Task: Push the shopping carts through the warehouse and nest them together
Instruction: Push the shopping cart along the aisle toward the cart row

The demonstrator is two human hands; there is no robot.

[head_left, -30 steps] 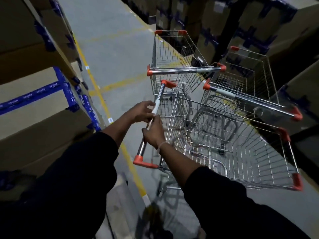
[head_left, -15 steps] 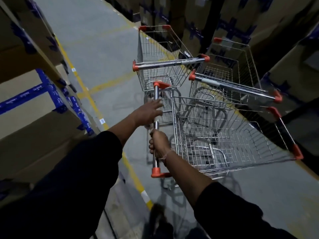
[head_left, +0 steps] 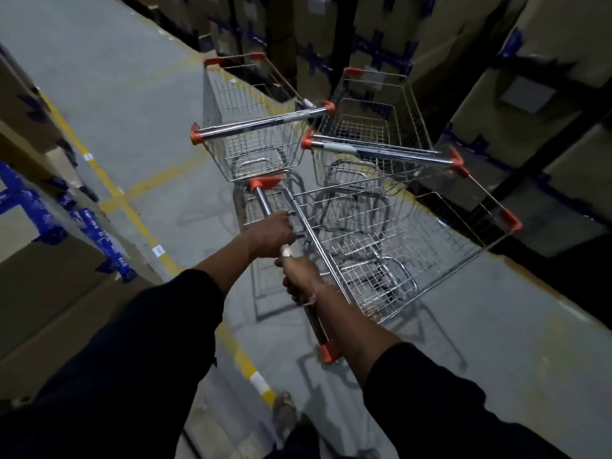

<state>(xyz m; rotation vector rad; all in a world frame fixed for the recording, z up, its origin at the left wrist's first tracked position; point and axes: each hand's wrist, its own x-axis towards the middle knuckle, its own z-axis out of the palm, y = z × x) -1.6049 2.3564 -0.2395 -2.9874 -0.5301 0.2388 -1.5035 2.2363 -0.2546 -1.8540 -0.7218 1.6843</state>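
Three wire shopping carts with orange handle caps stand in a warehouse aisle. The near cart lies crosswise, basket pointing right, its chrome handle bar running toward me. My left hand grips that bar near its far end. My right hand grips the same bar just below it. Beyond it a second cart stands on the left and a third cart on the right, side by side, handles facing me. The near cart's far corner sits close under the second cart's basket.
Blue racking with cardboard boxes lines the left side. Stacked boxes fill the right side and the far end. A yellow floor line runs along the left of the grey concrete aisle. My foot shows below.
The near cart has swung, its handle's near end moving right and its basket turning toward the right racking. Both hands stayed on the bar. The view has closed in on the two far carts.
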